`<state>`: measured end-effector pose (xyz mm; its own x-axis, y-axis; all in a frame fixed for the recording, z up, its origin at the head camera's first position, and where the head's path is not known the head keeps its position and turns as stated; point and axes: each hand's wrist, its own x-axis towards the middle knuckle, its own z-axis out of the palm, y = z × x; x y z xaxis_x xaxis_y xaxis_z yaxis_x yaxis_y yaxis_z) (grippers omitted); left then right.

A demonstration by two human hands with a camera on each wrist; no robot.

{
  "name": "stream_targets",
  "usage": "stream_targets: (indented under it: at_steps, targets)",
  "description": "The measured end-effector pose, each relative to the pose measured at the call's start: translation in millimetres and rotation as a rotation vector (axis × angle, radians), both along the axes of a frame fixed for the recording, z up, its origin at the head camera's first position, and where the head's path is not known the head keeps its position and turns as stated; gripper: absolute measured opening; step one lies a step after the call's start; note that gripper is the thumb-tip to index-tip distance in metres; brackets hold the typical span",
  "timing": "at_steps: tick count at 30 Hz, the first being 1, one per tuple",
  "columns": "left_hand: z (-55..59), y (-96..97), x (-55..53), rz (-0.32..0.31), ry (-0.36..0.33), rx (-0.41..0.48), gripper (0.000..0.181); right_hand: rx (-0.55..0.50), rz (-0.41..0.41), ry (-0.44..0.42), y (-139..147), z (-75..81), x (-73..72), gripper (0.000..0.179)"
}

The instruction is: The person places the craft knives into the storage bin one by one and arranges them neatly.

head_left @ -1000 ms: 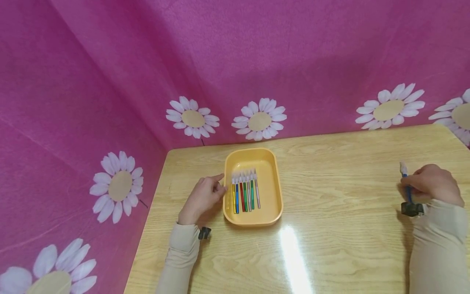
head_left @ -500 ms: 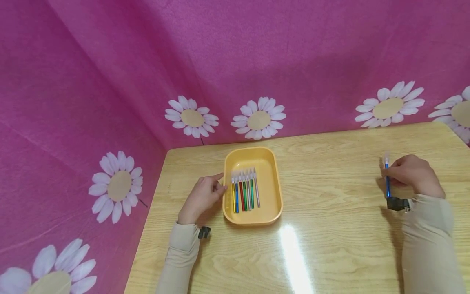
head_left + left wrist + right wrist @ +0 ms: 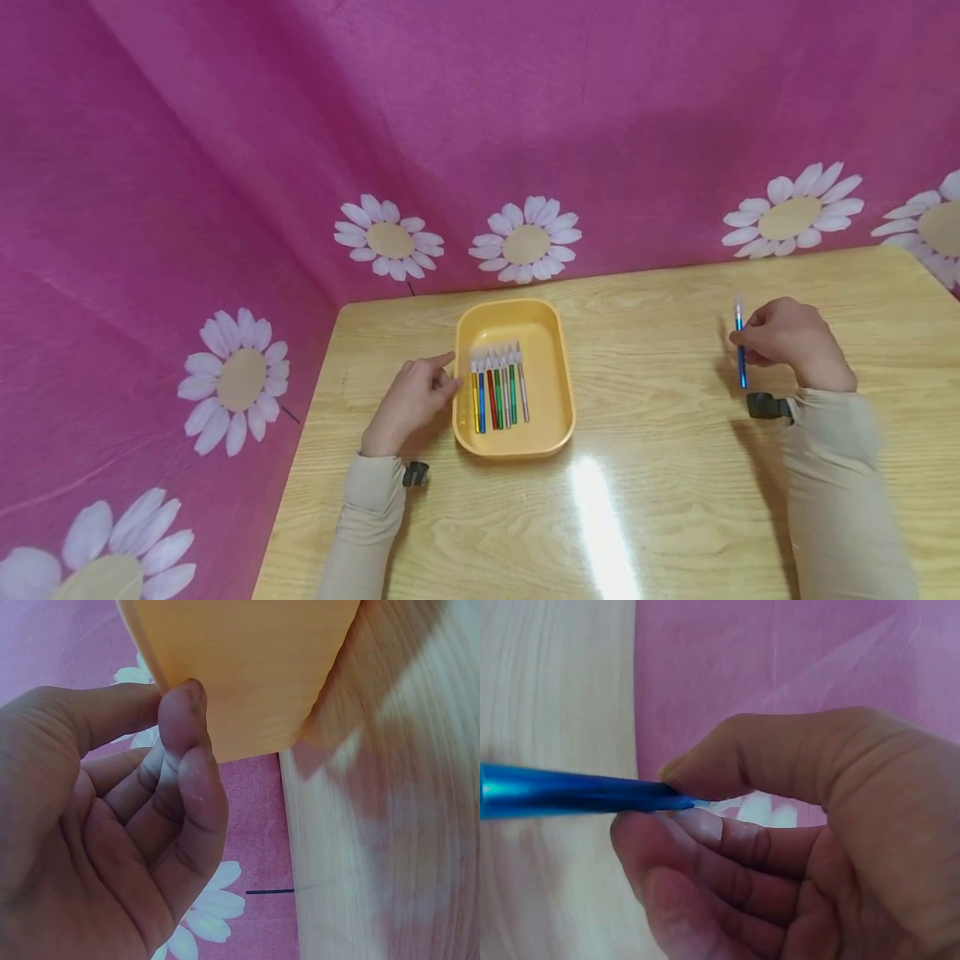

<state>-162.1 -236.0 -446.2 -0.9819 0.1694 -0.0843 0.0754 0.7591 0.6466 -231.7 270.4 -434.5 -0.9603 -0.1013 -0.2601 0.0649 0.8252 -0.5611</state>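
My right hand (image 3: 791,337) pinches a blue craft knife (image 3: 741,350) with a clear cap between thumb and fingertips, well to the right of the tray. It points upright, cap toward the back, over the table. In the right wrist view the blue handle (image 3: 562,793) sticks out past the fingertips. At the left, my left hand (image 3: 411,404) holds the edge of a yellow tray (image 3: 551,417); in the left wrist view its curled fingers lie against the tray's outer wall (image 3: 247,682). Several craft knives (image 3: 498,392) with gold, blue, red, green and silvery-pink handles lie side by side inside the tray.
Both hands work over a wood-grain table (image 3: 660,500), which meets a pink cloth (image 3: 637,125) with white daisies at its back and left edges. A bright light reflection (image 3: 600,525) shows in front of the tray.
My right hand has moved left across the table with the blue craft knife, turning it more clearly into view. The left hand and the tray have kept their place.
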Motion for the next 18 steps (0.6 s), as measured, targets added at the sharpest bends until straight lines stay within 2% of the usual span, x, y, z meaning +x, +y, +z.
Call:
stream_targets:
  at_steps: [6, 9, 18]
  targets:
    - [0.6, -0.1, -0.3, 0.002, 0.004, 0.0, 0.051, -0.053, 0.038, 0.024, -37, 5.0, -5.3, 0.027]
    - [-0.5, 0.4, 1.0, 0.014, -0.013, 0.001, 0.052, -0.097, 0.054, 0.006, -57, 9.2, -4.7, 0.026]
    - [-2.1, -0.3, -0.1, 0.004, 0.002, -0.012, 0.052, -0.172, 0.09, 0.016, -123, 28.5, -2.1, 0.021]
